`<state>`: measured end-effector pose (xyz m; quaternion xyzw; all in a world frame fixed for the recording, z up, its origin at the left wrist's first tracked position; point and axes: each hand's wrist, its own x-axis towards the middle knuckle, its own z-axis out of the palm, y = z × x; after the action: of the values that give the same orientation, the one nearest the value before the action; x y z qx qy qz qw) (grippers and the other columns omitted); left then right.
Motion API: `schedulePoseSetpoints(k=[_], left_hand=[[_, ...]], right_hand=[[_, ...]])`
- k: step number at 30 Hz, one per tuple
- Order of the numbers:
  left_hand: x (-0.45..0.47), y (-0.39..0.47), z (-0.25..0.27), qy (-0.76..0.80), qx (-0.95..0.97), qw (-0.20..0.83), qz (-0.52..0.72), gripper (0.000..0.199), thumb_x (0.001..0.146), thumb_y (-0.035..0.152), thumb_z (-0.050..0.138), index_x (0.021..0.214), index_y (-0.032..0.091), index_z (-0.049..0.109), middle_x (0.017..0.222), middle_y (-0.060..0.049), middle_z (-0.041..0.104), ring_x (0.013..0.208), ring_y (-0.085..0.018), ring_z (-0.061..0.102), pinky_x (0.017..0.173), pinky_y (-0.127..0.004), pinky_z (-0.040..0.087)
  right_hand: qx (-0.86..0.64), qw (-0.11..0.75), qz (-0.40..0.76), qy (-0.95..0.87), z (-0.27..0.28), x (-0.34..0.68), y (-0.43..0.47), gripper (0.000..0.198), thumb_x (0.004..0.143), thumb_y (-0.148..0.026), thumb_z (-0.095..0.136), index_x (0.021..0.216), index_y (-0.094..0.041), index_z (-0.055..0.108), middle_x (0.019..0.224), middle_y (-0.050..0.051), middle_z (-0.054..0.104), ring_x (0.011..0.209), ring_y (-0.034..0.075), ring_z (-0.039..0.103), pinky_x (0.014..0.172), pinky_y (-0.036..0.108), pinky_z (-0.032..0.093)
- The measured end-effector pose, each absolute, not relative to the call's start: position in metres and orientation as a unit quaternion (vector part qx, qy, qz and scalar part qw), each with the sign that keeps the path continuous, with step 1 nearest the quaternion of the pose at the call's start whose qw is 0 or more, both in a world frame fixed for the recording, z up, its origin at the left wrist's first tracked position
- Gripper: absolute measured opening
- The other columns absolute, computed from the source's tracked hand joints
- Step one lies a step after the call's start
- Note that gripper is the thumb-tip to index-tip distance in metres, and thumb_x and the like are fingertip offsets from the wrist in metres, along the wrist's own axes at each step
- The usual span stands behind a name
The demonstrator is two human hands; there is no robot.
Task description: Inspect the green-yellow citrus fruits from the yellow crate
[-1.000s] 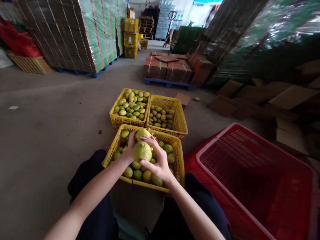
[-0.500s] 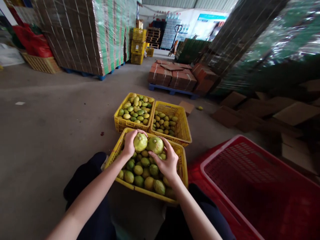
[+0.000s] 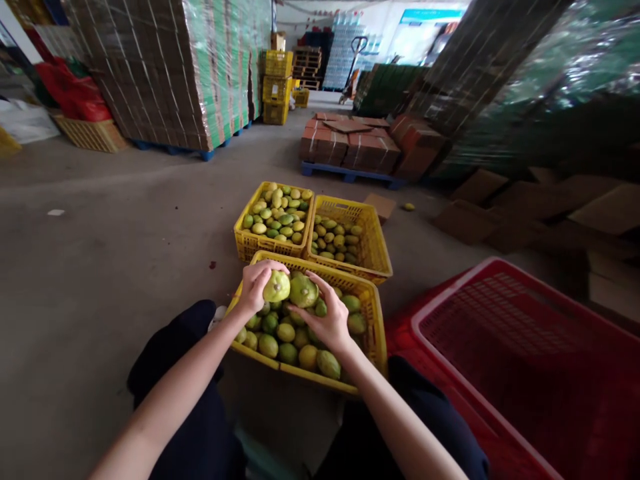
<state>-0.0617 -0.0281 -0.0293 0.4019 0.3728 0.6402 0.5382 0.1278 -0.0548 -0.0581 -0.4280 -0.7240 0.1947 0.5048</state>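
My left hand (image 3: pixel 257 287) is closed round a yellow-green lemon (image 3: pixel 277 287), its tip facing me. Beside it, my right hand (image 3: pixel 330 313) grips a greener lemon (image 3: pixel 303 291) between thumb and fingers. Both fruits are held up close together above the near yellow crate (image 3: pixel 381 333), which holds many green and yellowish lemons (image 3: pixel 287 353). Behind it stand two more yellow crates. The left one (image 3: pixel 245 248) is heaped with lemons; in the right one (image 3: pixel 377 250) they lie lower.
A large red basket (image 3: pixel 450 347) stands at my right. Flattened cardboard (image 3: pixel 475 220) lies beyond it, and a single fruit (image 3: pixel 409 207) rests on the floor. Farther off are a pallet of brown cartons (image 3: pixel 350 150), a tall wrapped stack (image 3: pixel 150 73) and stacked yellow crates (image 3: pixel 277 90).
The view has shifted slightly. Both lemons have turned in my hands, and the left one has moved a little to the left; both are still held.
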Motion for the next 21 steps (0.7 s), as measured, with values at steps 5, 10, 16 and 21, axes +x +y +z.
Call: schedulePoseSetpoints(k=[5,10,16,21], left_hand=[[-0.061,-0.03,-0.031,0.358,0.472,0.507,0.626,0.02,0.081,0.027,0.061,0.067,0.022,0.074,0.088,-0.007,0.075,0.091,-0.026,0.068,0.092,-0.031,0.046],[-0.061,-0.03,-0.03,0.348,0.552,0.453,0.608,0.022,0.081,0.037,0.061,0.076,0.025,0.078,0.09,-0.008,0.076,0.093,-0.029,0.066,0.093,-0.034,0.046],[-0.059,-0.031,-0.028,0.341,0.557,0.426,0.626,0.028,0.081,0.042,0.059,0.077,0.022,0.079,0.09,-0.008,0.076,0.093,-0.028,0.067,0.091,-0.033,0.047],[-0.051,-0.028,-0.028,0.366,0.503,0.437,0.649,0.034,0.081,0.047,0.058,0.069,0.019,0.075,0.083,-0.009,0.075,0.087,-0.026,0.068,0.086,-0.032,0.049]], right_hand=[[-0.419,0.53,0.218,-0.704,-0.063,0.129,-0.057,0.065,0.074,-0.043,0.086,0.128,-0.029,0.053,0.132,0.01,0.07,0.118,0.029,0.069,0.094,0.047,0.061],[-0.409,0.535,0.2,-0.712,-0.07,0.129,-0.057,0.065,0.075,-0.039,0.085,0.128,-0.029,0.048,0.132,0.011,0.069,0.12,0.028,0.068,0.095,0.047,0.061],[-0.39,0.548,0.192,-0.715,-0.071,0.129,-0.055,0.064,0.077,-0.036,0.084,0.129,-0.029,0.048,0.134,0.011,0.067,0.121,0.028,0.068,0.097,0.045,0.06],[-0.411,0.547,0.184,-0.706,-0.069,0.127,-0.055,0.066,0.075,-0.046,0.084,0.128,-0.028,0.049,0.13,0.011,0.069,0.116,0.028,0.07,0.094,0.045,0.061]])
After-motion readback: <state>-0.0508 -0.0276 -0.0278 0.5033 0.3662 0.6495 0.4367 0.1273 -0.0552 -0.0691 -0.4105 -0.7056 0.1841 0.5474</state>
